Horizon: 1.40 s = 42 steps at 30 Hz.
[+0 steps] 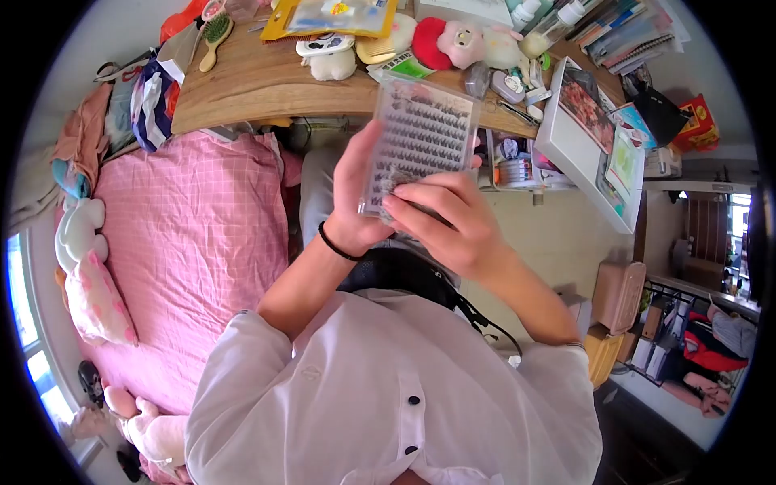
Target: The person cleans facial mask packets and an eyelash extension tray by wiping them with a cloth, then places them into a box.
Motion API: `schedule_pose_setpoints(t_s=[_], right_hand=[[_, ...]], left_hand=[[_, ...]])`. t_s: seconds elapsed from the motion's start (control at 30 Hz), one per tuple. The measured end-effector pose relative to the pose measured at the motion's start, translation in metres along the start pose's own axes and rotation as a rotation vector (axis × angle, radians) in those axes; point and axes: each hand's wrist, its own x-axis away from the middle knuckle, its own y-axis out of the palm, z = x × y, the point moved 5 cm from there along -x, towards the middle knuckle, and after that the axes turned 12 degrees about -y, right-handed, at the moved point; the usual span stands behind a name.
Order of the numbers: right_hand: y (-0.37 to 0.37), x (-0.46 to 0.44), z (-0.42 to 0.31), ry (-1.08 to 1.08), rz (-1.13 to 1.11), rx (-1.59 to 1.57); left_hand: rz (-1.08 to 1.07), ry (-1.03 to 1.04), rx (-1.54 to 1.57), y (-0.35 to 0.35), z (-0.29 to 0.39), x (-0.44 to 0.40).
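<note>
A clear plastic case of false eyelashes [424, 129], with dark lash clusters in several rows, is tilted in front of my chest near the desk's front edge. My left hand [356, 186], with a black band at the wrist, is closed around the case's left side and lower end. My right hand [449, 222] is over the lower right part of the case, thumb and fingers drawn together in a pinch. A small greyish tuft [396, 178] shows at those fingertips; whether it is pinched or lies on the case I cannot tell.
The wooden desk [242, 93] holds a hairbrush [215, 39], a yellow packet [327, 18], plush toys [461, 42] and bottles [554, 28]. A white box [558, 133] stands at the right. To the left is a bed with a pink checked sheet [190, 242].
</note>
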Motion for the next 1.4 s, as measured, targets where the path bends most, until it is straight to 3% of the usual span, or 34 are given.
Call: schedule_pose_setpoints(t_s=[0.17,0.3,0.47,0.53,0.6,0.67,0.7,0.8,0.93,0.97,1.03,1.3,1.4], right_hand=[[-0.019,0.017,0.007,0.023,0.014,0.047],[-0.013,0.015,0.004,-0.012,-0.019,0.029],[-0.005,-0.005,0.003,-0.008,-0.005,-0.042],[-0.006,-0.009,0.020,0.032,0.041,-0.028],[-0.016,-0.013,0.043,0.065,0.132,0.134],[-0.024,-0.013,0.059,0.128,0.155,0.169],[-0.027,-0.011,0.064,0.190,0.178,0.202],[-0.031,-0.007,0.068,0.256,0.234,0.154],[-0.042,-0.007,0.059,0.303,0.279,-0.002],[-0.045,-0.008,0.057,0.302,0.279,-0.002],[-0.049,-0.014,0.045,0.092,0.277,-0.019],[-0.036,-0.013,0.004,-0.019,0.078,-0.034],[-0.039,-0.012,0.011,-0.004,0.093,0.027]], left_hand=[[-0.084,-0.028,0.338,-0.005,0.014,0.006],[-0.009,0.007,0.024,-0.003,0.004,0.002],[-0.004,-0.138,0.106,-0.016,-0.027,0.003],[-0.021,-0.257,0.442,-0.029,-0.041,0.011],[-0.060,-0.265,0.361,-0.024,-0.043,0.010],[0.057,-0.194,0.077,-0.017,-0.038,0.010],[-0.022,-0.167,0.082,-0.011,-0.034,0.010],[0.020,-0.158,0.104,-0.003,-0.031,0.012],[-0.077,-0.133,0.022,-0.038,-0.037,0.005],[0.118,-0.158,-0.104,-0.053,-0.040,0.006],[0.329,-0.031,-0.346,-0.043,-0.035,0.004],[0.473,0.264,-0.558,-0.027,-0.008,0.007],[0.436,0.253,-0.666,-0.034,-0.008,0.009]])
